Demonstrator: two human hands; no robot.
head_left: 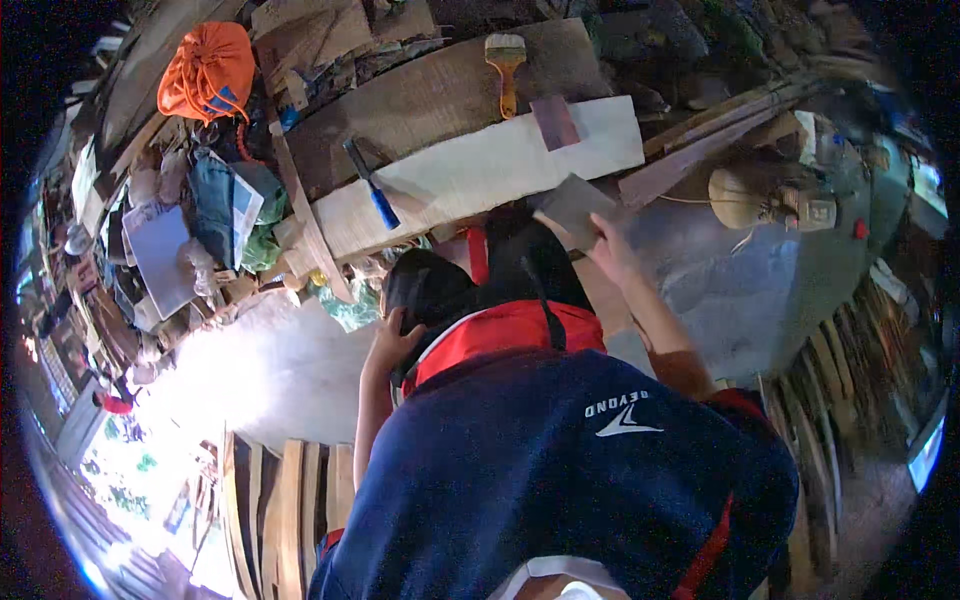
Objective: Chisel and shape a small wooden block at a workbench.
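My right hand (614,250) is closed on the near right edge of a grey-brown square sheet (578,208), which looks like sandpaper. The sheet is beside my right knee, at the near edge of a pale wooden board (455,180). My left hand (395,343) rests on my left thigh with nothing visible in it; its fingers are partly hidden. Across the board lies a blue-handled tool (374,188) with a dark shaft. A reddish-brown sheet (555,123) lies at the board's far edge, and a paintbrush (506,75) with an orange handle is just beyond.
A brown plank (400,105) lies behind the pale board. An orange drawstring bag (207,75) sits at the far left above assorted clutter. On the right, a round tan object (737,197) stands near a cord. Wooden slats (290,520) are behind me, and glare brightens the left.
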